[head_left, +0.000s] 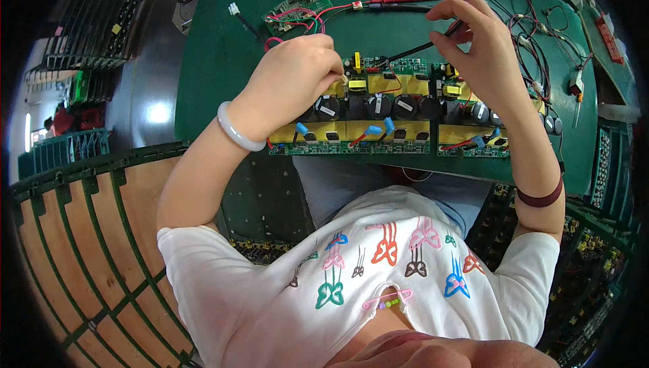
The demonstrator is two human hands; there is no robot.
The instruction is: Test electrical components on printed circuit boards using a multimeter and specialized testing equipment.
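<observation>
White labels (327, 110) – atop black capacitors (378, 106).

White butterfly-print T-shirt (378, 273); pale bangle (238, 131) on left wrist, dark band (541, 198) on right.

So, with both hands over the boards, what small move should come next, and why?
Probably bring the black probe in the right hand down onto the circuit board: its tip hangs above it, while the left hand already pinches at the board's top edge.
</observation>
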